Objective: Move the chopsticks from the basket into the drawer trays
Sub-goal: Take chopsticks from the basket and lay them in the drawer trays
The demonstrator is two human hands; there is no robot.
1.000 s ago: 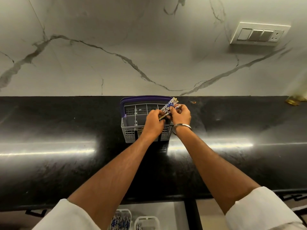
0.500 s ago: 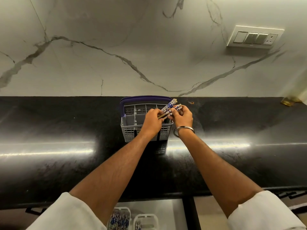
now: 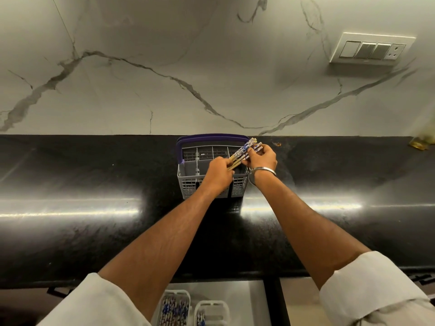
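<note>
A long black bench carries a grey basket with a purple handle, set against the marble wall. Below the bench edge, the drawer trays already hold some patterned sticks. Over the basket, the left hand and right hand both pinch one bundle of chopsticks, tilted up to the right. The bundle looks loosely gathered; a stick could likely slip out and drop back into the basket or onto the bench
</note>
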